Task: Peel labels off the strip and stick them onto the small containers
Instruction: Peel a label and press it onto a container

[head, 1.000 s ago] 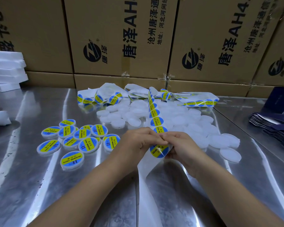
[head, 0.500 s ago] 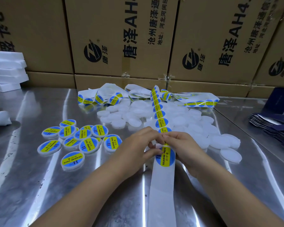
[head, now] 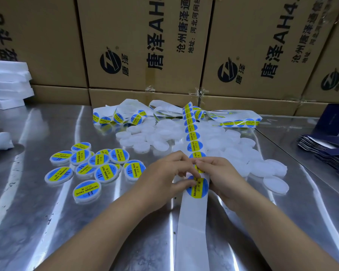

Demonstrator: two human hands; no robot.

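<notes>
A white backing strip [head: 193,218] runs from the label pile at the back down over the table toward me. Round blue-and-yellow labels [head: 193,135] sit on it in a row. My left hand [head: 164,178] pinches the strip's left edge beside the nearest label [head: 198,188]. My right hand [head: 221,177] grips the strip from the right, fingertips on its top just above that label. Several labelled small containers [head: 90,167] lie at the left. A heap of plain white containers [head: 233,151] spreads behind and right of my hands.
The steel table [head: 37,222] is backed by stacked cardboard boxes [head: 141,45]. White foam sheets [head: 6,83] sit at the far left, dark blue flat cartons [head: 329,147] at the right edge. More coiled label strip [head: 125,114] lies at the back.
The strip has flattened out and been drawn toward me, so the nearest label now faces up below my fingers. Both hands stayed close together on the strip.
</notes>
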